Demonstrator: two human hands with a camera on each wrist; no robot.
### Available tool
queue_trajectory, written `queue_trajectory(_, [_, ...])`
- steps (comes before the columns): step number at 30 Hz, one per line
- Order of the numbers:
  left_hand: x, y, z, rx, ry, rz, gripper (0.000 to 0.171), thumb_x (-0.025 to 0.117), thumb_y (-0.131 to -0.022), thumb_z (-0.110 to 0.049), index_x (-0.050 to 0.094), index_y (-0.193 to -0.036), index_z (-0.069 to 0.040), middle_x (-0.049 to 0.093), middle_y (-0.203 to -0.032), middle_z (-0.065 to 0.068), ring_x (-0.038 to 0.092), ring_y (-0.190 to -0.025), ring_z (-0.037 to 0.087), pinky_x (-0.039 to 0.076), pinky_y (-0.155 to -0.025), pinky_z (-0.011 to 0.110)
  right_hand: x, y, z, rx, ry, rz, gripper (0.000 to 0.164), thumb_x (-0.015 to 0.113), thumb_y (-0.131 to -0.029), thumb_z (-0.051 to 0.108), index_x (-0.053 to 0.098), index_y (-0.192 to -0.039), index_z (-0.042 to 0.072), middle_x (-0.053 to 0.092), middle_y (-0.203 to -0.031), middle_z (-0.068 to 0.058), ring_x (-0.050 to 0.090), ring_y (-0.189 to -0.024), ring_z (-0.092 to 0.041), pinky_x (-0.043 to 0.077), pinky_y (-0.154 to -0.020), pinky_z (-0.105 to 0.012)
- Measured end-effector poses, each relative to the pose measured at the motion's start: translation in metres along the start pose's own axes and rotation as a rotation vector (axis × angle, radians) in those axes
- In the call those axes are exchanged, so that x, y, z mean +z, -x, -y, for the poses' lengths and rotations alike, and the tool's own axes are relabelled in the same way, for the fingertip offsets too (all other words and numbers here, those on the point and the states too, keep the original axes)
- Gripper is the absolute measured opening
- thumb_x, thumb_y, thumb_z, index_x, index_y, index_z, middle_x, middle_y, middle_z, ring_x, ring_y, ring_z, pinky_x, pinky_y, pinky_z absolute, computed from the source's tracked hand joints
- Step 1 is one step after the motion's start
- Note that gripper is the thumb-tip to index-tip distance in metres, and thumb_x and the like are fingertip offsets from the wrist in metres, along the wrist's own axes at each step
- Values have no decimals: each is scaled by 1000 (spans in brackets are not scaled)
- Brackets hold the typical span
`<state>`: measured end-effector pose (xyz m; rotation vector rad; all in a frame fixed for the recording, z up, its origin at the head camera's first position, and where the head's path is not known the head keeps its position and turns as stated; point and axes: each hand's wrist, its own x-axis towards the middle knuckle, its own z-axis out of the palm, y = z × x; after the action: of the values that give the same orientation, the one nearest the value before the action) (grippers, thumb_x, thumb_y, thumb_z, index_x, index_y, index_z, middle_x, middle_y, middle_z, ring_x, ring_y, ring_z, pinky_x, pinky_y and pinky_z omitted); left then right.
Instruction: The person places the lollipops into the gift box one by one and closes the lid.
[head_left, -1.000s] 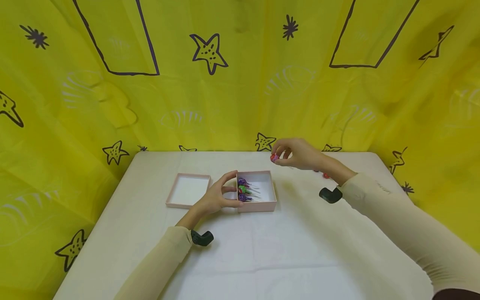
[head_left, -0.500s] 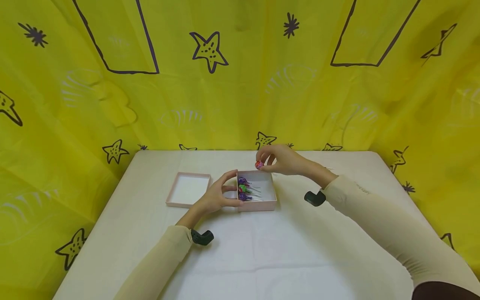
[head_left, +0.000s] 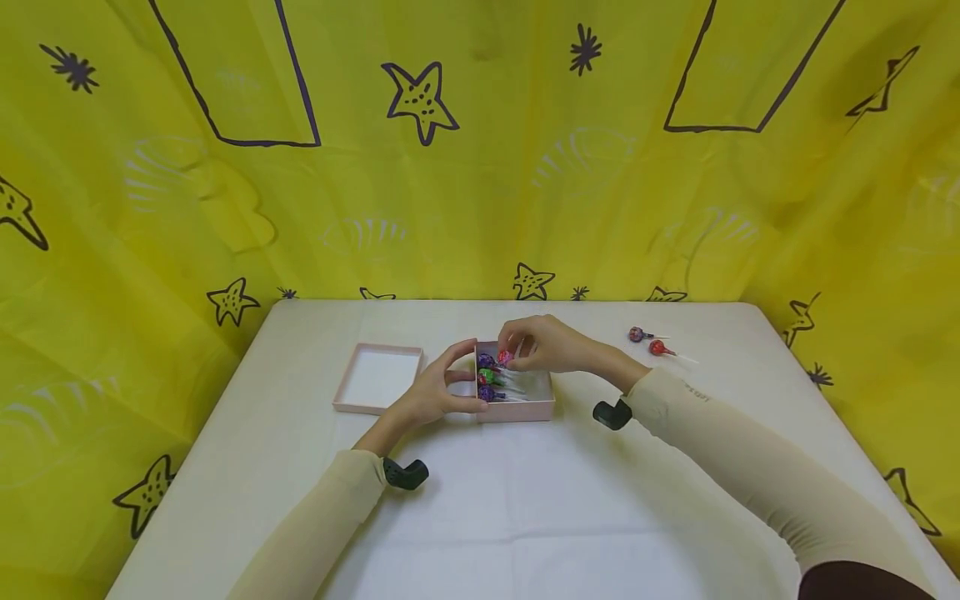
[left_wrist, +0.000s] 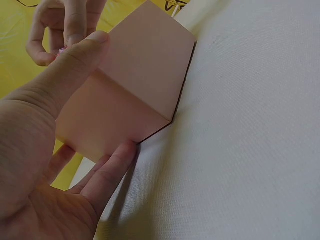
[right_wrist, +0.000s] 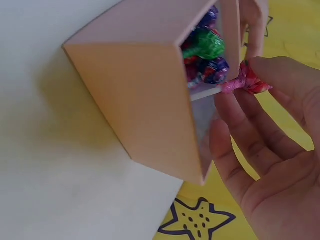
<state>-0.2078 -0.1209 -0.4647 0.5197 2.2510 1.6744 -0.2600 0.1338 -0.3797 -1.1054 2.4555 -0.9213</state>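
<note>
A pink open box point(head_left: 517, 412) with a white inside stands mid-table. My left hand point(head_left: 431, 393) grips its left side, thumb on the near wall and fingers around the far corner. Inside, along the left wall, lie a green lollipop point(head_left: 487, 377) and two purple lollipops point(head_left: 487, 392), sticks pointing right. My right hand point(head_left: 551, 343) pinches a pink-red lollipop point(right_wrist: 250, 81) by its wrapped head, over the box's far part. In the right wrist view that lollipop's white stick reaches inside the box opening. Part of the box is hidden behind the right hand.
To the left lies the box's pink-edged lid point(head_left: 377, 377), white inside up. At the back right rest a dark-wrapped lollipop point(head_left: 637, 334) and a red lollipop point(head_left: 657, 347). A yellow patterned curtain point(head_left: 480, 208) borders the white-covered table point(head_left: 585, 533).
My right hand has moved left and down with the pink-red lollipop, from right of the box to inside its opening. The left hand keeps its hold on the box.
</note>
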Motion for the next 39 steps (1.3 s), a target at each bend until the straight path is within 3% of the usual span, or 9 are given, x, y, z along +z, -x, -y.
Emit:
queue_trajectory(7, [0, -1, -3, -1, -3, 4, 106, 91, -80, -16, 25, -163, -20, 29, -166, 5, 51, -137, 37, 47, -106, 58, 12, 1, -6, -57, 20, 27, 17, 78, -89, 5, 71, -103, 11, 71, -98, 3, 66, -86, -12, 58, -81, -32])
queue_trajectory(23, [0, -2, -5, -5, -11, 8, 106, 90, -80, -16, 25, -164, -19, 27, -167, 6, 51, -137, 37, 49, -104, 55, 25, -1, -6, 10, 42, 128, 16, 78, -91, 7, 70, -103, 14, 71, -101, 1, 66, -91, -15, 57, -80, -26])
queue_trajectory(39, [0, 0, -2, 7, -13, 9, 105, 89, -81, -12, 25, -164, -17, 26, -167, 8, 51, -136, 37, 48, -106, 56, 33, -1, -5, 8, 94, 125, 15, 80, -90, 7, 71, -99, 14, 70, -97, 3, 65, -86, -15, 56, -78, -26])
